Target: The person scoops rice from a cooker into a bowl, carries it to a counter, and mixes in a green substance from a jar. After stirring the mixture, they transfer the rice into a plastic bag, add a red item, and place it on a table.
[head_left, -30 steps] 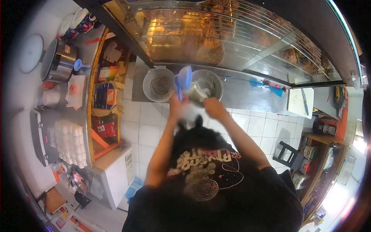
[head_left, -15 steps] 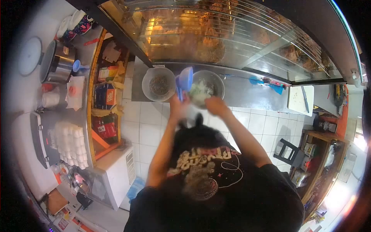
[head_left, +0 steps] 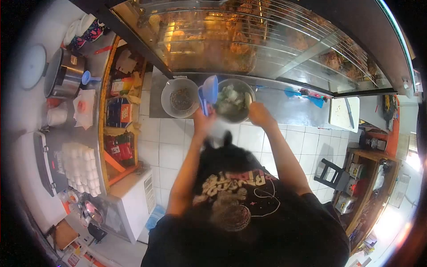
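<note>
A blue scoop point(head_left: 211, 84) is in my left hand point(head_left: 203, 120), its cup raised between two bowls and its handle running down into my fingers. To the left stands a translucent bowl point(head_left: 167, 102) with dark, speckled contents. On the other side a second bowl point(head_left: 232, 119) holds whitish-green chunks point(head_left: 233, 98). My right hand point(head_left: 259, 114) is closed at this bowl's right rim, around the end of a pale spoon-like utensil point(head_left: 247, 99) that reaches in among the chunks.
Behind the bowls rises a glass display case point(head_left: 213, 49) with wire racks. Farther right, a knife point(head_left: 349, 111) lies on a white cutting board point(head_left: 338, 116). Stacked eggs point(head_left: 82, 169), a steel pot point(head_left: 69, 73) and another blue scoop point(head_left: 90, 78) occupy the left counter.
My right hand has moved right and slightly up, from the bowl's front edge to its right rim. The chunks show more clearly now. My left hand still holds the scoop, slightly farther left.
</note>
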### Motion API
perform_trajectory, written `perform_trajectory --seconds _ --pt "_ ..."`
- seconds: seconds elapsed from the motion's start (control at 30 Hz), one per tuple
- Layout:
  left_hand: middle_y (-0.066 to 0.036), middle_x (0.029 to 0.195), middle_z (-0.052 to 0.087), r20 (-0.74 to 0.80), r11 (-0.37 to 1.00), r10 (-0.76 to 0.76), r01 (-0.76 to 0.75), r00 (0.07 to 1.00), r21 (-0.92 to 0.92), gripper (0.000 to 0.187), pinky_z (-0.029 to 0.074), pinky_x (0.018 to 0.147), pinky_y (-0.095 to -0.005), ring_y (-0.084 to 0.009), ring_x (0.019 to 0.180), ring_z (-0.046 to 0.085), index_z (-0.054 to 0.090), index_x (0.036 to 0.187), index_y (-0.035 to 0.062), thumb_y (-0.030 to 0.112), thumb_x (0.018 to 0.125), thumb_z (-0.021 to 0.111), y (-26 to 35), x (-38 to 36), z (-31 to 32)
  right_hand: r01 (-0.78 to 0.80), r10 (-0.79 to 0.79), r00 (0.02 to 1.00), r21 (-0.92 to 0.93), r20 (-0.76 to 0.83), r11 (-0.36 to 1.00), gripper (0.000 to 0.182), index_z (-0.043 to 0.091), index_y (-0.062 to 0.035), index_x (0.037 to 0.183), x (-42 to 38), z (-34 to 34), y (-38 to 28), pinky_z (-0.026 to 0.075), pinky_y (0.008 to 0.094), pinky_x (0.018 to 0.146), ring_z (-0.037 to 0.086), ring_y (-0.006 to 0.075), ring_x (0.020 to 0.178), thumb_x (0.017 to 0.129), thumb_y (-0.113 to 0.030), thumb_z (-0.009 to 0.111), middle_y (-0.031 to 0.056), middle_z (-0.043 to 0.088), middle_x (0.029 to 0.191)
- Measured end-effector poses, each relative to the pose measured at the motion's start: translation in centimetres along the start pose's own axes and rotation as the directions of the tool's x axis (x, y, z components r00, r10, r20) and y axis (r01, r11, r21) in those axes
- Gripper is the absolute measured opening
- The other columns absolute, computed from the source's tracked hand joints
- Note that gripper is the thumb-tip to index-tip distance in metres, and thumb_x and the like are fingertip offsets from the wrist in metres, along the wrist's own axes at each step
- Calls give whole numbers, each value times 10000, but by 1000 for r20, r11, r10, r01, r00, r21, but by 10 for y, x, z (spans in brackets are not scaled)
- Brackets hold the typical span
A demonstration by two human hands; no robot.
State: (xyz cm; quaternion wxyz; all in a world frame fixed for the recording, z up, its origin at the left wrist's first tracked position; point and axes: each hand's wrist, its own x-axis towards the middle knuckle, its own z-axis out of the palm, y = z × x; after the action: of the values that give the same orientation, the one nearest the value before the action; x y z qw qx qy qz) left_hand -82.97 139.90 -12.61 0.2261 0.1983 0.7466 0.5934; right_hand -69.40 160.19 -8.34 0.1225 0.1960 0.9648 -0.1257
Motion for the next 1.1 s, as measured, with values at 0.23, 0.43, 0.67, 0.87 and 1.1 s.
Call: perform_trajectory --seconds 0.23,0.43,0.67,0.87,1.1 --pt "-31 826 471 26 998 67 -66 997 -22 200 576 556 -279 -128 656 602 498 1035 4 -48 860 579 -9 1 -3 -88 74 994 171 86 981 206 639 24 925 -10 -21 -84 531 454 727 645 380 789 758 -76 571 240 643 833" --pt "-29 781 498 22 997 68 -68 997 26 149 578 564 -283 -117 606 595 519 991 -8 -44 860 580 -8 4 2 57 -91 971 152 222 987 211 682 -35 806 31 -100 -11 504 482 721 638 383 758 807 -186 535 188 657 818" --pt "-32 739 499 19 990 39 -42 999 132 147 554 512 -278 -131 590 621 527 985 -20 -52 852 580 -10 13 0 223 -226 959 37 169 974 226 674 -2 878 6 -28 -44 531 474 740 661 370 848 823 -166 530 204 662 833" --pt "-39 745 515 30 983 -38 32 999 180 154 563 522 -284 -130 587 615 517 994 -19 -61 849 549 -3 9 -2 98 -127 927 100 352 990 235 663 -7 952 -1 -66 -53 520 487 797 654 389 902 821 -96 489 233 660 964" --pt "-33 735 516 50 984 -45 36 998 176 164 563 505 -280 -131 588 611 525 992 -13 -47 838 572 -1 15 -5 -114 63 943 137 328 984 238 674 -22 966 -10 -46 -56 520 498 814 644 396 975 838 -80 482 241 658 1002"
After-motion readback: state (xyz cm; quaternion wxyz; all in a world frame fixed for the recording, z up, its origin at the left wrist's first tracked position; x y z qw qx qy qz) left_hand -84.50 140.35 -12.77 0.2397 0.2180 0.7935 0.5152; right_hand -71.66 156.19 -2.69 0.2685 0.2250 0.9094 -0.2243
